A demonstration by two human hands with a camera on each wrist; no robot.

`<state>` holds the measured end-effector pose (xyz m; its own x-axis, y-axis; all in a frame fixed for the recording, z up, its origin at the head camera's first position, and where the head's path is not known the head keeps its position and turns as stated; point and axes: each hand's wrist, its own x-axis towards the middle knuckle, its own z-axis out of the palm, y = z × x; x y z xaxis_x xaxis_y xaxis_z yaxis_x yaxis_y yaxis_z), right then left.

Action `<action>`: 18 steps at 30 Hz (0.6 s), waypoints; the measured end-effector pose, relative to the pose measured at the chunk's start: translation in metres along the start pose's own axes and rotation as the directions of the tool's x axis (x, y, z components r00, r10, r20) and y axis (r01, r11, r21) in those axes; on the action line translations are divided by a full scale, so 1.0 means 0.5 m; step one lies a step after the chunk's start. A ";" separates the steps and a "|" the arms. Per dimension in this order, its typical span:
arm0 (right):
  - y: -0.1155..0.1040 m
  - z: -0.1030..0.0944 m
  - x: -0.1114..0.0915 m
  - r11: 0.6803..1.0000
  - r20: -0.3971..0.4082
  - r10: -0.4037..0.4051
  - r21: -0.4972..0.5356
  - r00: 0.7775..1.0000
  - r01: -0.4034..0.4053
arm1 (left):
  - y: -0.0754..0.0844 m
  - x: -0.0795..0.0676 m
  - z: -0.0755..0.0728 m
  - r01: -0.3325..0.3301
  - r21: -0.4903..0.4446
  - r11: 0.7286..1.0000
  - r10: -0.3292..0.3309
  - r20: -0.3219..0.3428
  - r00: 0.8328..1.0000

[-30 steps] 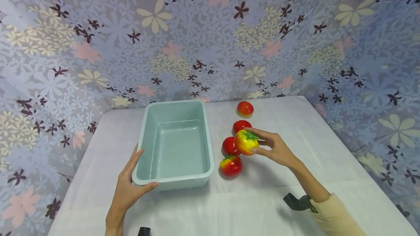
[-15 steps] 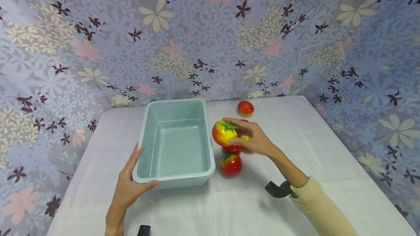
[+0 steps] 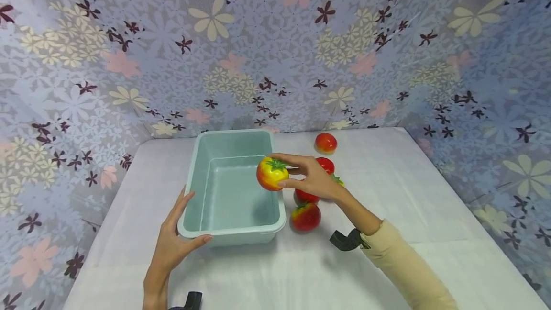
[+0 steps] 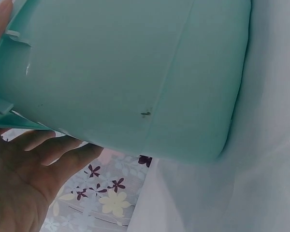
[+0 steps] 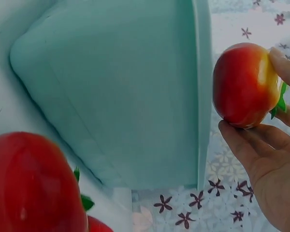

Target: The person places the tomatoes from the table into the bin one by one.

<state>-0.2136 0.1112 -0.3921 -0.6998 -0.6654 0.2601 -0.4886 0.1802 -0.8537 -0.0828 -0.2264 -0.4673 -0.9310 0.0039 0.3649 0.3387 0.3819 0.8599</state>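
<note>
A yellow-and-red tomato (image 3: 272, 174) with a green leafy top is held between the thumb and fingers of my right hand (image 3: 307, 175), above the right rim of a pale green plastic bin (image 3: 280, 214). In the right wrist view the same tomato (image 5: 244, 86) shows its red side, just beyond the bin's rim (image 5: 203, 96). My left hand (image 3: 172, 238) grips the bin's near left corner, thumb along the front rim and fingers along the left side. The left wrist view shows the bin's outer wall (image 4: 111, 67), with fingers (image 4: 70, 157) against it. No tomato is visible inside the bin.
Right of the bin several red tomatoes lie on the white cloth, the nearest tomato (image 3: 306, 216) at the front and a lone tomato (image 3: 325, 143) at the back. Part of this group hides behind my right hand. Floral fabric (image 3: 258, 61) rises behind the table.
My right hand has carried the tomato leftward from above the other tomatoes to over the bin's right rim. My left hand keeps its place on the bin. The head view has shifted slightly.
</note>
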 end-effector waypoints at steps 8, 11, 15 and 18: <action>0.014 0.022 0.026 0.999 0.060 -0.049 0.004 0.997 0.049 | 0.001 0.003 0.000 -0.014 0.003 1.000 0.014 0.004 1.000; 0.015 0.027 0.031 0.998 0.064 -0.062 0.003 0.996 0.062 | 0.001 0.006 -0.002 -0.014 0.007 1.000 0.014 0.003 1.000; 0.013 0.033 0.037 0.998 0.071 -0.065 -0.012 0.995 0.066 | 0.001 0.006 -0.004 -0.015 0.004 1.000 0.015 0.001 1.000; 0.013 0.038 0.042 0.997 0.086 -0.063 -0.027 0.994 0.065 | 0.002 0.004 -0.004 -0.012 -0.001 1.000 0.012 -0.006 1.000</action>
<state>-0.2215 0.0844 -0.4007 -0.6205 -0.7350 0.2733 -0.5473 0.1563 -0.8222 -0.0839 -0.2280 -0.4651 -0.9260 0.0030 0.3776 0.3501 0.3813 0.8556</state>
